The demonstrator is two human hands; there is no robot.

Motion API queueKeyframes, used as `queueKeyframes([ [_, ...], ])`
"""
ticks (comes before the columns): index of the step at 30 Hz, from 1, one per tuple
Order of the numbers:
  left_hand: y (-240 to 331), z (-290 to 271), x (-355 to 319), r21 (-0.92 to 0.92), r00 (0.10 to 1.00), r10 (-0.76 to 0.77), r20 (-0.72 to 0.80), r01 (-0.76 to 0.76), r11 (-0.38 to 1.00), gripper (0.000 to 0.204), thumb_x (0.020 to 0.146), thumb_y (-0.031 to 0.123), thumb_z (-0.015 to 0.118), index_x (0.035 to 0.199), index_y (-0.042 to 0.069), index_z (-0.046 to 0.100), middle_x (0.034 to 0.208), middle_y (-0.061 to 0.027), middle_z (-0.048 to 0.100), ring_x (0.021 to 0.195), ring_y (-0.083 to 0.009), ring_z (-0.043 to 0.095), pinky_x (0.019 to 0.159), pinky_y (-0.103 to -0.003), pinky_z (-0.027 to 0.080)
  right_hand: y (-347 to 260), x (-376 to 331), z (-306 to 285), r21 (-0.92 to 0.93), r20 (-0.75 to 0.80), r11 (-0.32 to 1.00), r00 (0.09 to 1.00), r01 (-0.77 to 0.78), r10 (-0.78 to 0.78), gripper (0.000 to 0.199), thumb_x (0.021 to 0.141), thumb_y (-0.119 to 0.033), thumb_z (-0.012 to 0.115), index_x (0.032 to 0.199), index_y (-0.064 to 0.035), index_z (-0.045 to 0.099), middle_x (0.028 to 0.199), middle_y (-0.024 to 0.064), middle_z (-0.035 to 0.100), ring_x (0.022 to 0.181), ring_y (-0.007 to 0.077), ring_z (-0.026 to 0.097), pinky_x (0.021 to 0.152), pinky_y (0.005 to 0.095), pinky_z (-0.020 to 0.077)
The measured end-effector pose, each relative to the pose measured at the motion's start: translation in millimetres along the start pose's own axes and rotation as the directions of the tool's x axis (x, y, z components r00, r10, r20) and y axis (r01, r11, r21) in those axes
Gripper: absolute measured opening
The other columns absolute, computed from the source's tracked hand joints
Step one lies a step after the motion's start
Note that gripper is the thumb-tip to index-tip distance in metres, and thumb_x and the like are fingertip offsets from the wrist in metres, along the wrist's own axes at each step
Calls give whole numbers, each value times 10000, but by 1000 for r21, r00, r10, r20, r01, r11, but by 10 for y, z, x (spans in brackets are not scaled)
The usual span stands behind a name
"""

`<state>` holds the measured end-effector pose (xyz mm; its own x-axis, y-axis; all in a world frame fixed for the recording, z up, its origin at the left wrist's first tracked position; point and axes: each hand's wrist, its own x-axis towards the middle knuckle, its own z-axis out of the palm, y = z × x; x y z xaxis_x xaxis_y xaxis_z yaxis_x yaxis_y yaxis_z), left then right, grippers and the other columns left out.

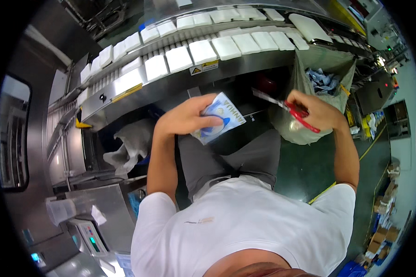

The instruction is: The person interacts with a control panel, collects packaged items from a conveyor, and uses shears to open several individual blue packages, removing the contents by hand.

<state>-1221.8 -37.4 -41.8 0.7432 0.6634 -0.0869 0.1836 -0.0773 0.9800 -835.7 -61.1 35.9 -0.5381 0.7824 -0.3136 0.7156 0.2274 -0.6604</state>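
Observation:
My left hand (185, 114) grips a small blue-and-white printed packet (227, 112) by its left side, thumb across the front. The packet is tilted and held over my lap. To the right, my right hand (320, 110) is closed round the red handles of a pair of scissors (304, 122). Their metal blades point up and left, toward the packet but apart from it. The blades look slightly parted. Whether the packet is cut along any edge cannot be made out.
A roller conveyor (138, 81) carries rows of white packets (179, 58) ahead of me. Beside my right hand stands a large pale sack (305, 69) with crumpled wrappers (322, 81). At left are a crumpled plastic bag (129, 144), a digital scale (88, 236) and a clear jug (61, 211).

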Motion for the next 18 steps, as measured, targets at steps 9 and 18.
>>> queueKeyframes([
  [9,269,-43,261,337,978,-32,207,-41,940,391,925,254,777,1198,11,639,1029,-107,715,926,-171,657,813,-328,532,23,93,47,-35,179,992,977,124,-116,421,829,-283,855,992,5,594,747,115,617,652,209,569,608,351,449],
  [18,99,10,97,157,958,-82,275,39,987,359,915,210,770,1173,-6,645,1024,-85,732,904,-121,650,778,-301,542,-64,274,59,-74,320,977,933,198,-165,239,804,-109,769,953,9,625,715,124,642,611,227,590,588,344,460],
])
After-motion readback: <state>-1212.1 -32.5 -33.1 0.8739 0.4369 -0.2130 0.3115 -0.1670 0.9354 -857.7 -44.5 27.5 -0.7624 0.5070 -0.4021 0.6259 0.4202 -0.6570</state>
